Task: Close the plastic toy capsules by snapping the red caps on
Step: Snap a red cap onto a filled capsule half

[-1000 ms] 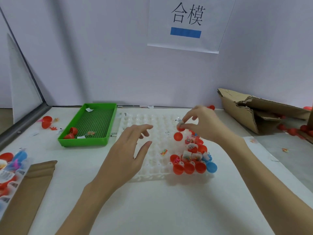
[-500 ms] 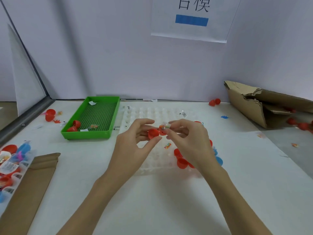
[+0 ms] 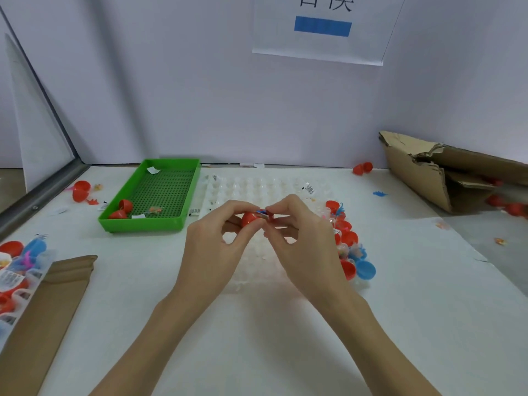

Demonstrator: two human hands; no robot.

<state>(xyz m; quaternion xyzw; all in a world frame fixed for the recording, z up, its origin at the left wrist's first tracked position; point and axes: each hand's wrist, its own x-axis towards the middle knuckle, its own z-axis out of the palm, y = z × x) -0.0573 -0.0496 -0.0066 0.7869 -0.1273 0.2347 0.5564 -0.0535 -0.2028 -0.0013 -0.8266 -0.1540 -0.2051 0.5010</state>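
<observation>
Above the clear cell tray (image 3: 257, 187), my left hand (image 3: 211, 247) pinches a red cap (image 3: 249, 219) between thumb and fingers. My right hand (image 3: 303, 241) pinches the other capsule half (image 3: 267, 215), which has a paper slip and a blue bit showing, and holds it against the cap. The two halves meet between my fingertips. Several red caps and filled capsules (image 3: 347, 238) sit in the tray's right-hand cells, with a blue cap (image 3: 366, 270) at the near corner.
A green tray (image 3: 160, 192) at the back left holds two red caps (image 3: 121, 210). Loose red caps (image 3: 81, 190) lie left of it and more (image 3: 362, 168) by the wall. Torn cardboard (image 3: 428, 170) lies at the right, a cardboard strip (image 3: 48, 304) and another filled tray (image 3: 14, 270) at the near left.
My right hand lifted a capsule half from the tray's right side and brought it to the middle. My left hand took a red cap, and both hands now press the halves together.
</observation>
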